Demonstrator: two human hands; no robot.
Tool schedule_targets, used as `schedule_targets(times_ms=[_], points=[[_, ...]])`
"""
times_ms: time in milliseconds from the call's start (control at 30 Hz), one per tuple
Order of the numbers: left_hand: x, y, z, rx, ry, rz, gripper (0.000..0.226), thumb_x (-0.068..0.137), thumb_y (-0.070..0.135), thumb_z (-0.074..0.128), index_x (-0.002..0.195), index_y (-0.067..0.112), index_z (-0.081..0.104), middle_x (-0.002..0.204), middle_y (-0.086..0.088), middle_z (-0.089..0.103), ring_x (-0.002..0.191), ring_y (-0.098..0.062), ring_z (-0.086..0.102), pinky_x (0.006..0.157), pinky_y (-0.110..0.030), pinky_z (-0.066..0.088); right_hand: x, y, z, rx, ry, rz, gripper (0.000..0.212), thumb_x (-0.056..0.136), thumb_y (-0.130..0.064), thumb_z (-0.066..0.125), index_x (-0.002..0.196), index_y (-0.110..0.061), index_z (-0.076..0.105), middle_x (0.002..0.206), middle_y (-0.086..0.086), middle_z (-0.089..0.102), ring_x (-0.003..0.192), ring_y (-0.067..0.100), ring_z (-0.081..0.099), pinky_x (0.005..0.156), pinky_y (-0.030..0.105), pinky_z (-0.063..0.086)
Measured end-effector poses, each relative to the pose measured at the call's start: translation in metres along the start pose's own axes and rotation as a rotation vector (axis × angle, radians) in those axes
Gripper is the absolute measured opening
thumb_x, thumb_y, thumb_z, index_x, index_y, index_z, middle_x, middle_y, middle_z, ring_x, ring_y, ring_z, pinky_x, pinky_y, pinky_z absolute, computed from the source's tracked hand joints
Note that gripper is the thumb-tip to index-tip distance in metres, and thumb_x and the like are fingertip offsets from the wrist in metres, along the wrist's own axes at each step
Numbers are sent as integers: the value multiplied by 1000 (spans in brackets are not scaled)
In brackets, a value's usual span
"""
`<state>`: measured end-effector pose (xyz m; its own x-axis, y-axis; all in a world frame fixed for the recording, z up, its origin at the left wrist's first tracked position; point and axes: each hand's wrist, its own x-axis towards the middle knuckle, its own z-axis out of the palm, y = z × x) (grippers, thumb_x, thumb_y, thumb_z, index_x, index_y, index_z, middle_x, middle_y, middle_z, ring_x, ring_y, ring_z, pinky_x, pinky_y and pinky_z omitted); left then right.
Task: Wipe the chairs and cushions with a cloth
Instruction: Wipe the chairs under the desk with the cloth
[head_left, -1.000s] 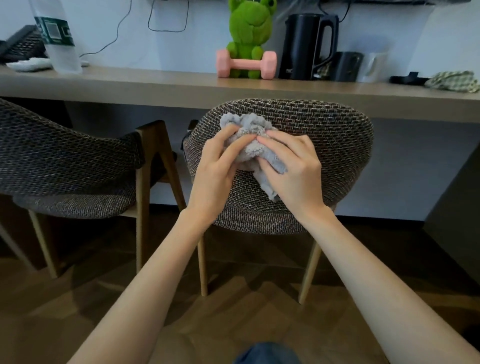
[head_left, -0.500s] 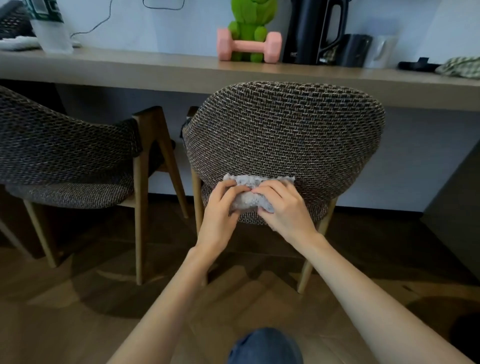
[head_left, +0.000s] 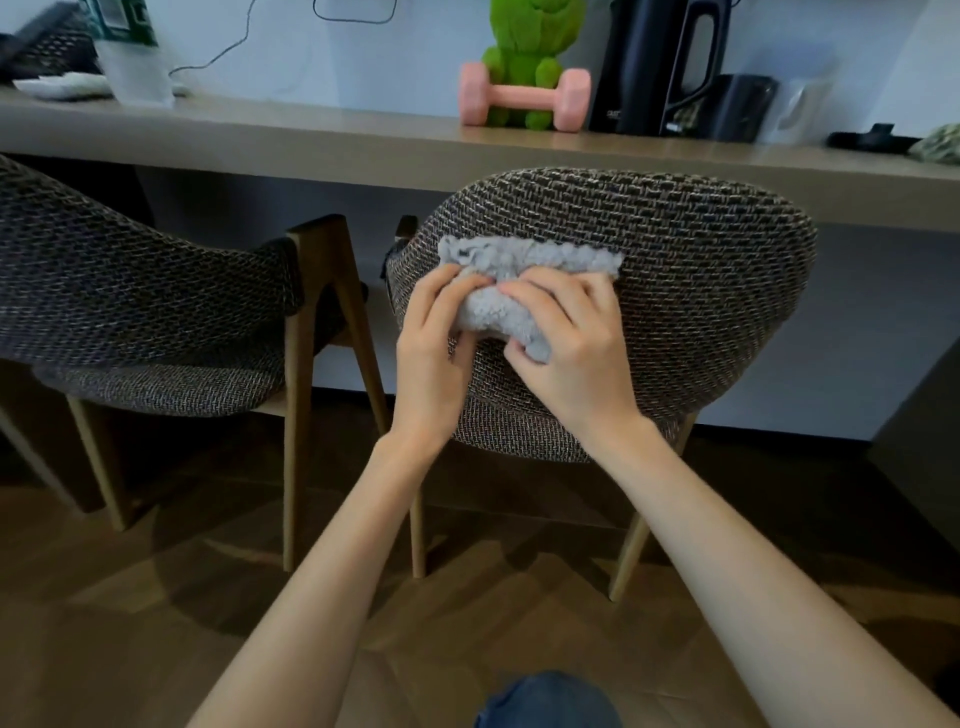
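barely inside chair (head_left: 701, 291) edge, cloth (head_left: 519, 260)

Two bare forearms, the left forearm (head_left: 332, 561) and the right forearm (head_left: 727, 551), stretch forward from the lower edge and draw together at the wrists. The left hand (head_left: 434, 343) and the right hand (head_left: 571, 353) sit side by side, backs toward the camera. Their curled fingers grip a fluffy grey cloth (head_left: 498, 312) from either side, with the fingertips nearly meeting on top.
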<state>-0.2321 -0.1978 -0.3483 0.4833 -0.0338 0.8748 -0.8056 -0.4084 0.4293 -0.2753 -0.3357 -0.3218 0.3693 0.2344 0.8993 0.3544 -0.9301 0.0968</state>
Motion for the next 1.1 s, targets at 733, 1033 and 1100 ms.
schedule_targets(times_ms=[733,1033,1100], points=[[12,-16,-32,-89,79,-64,44,85,0,65,127,4,55,130,-10,48,126,-15,44,107,-28,39,34,-20,6,-38,-78,-120,44,80,-13,70,123,-9,63,126,8,61,112,28,53,96,36,43],[-28,-65,-11,-119,-31,-170,49,79,-8,63,126,6,54,129,-4,51,127,-12,46,107,-31,39,-14,-10,57,-24,-126,-200,44,79,-11,66,123,-7,63,123,9,63,103,21,46,92,33,39],[-44,-74,-9,-117,-80,-209,50,79,-9,63,126,7,54,129,-3,51,126,-14,46,106,-38,41,-29,-9,67,-16,-167,-240,43,78,-11,67,121,-6,64,121,9,64,99,21,47,89,32,40]])
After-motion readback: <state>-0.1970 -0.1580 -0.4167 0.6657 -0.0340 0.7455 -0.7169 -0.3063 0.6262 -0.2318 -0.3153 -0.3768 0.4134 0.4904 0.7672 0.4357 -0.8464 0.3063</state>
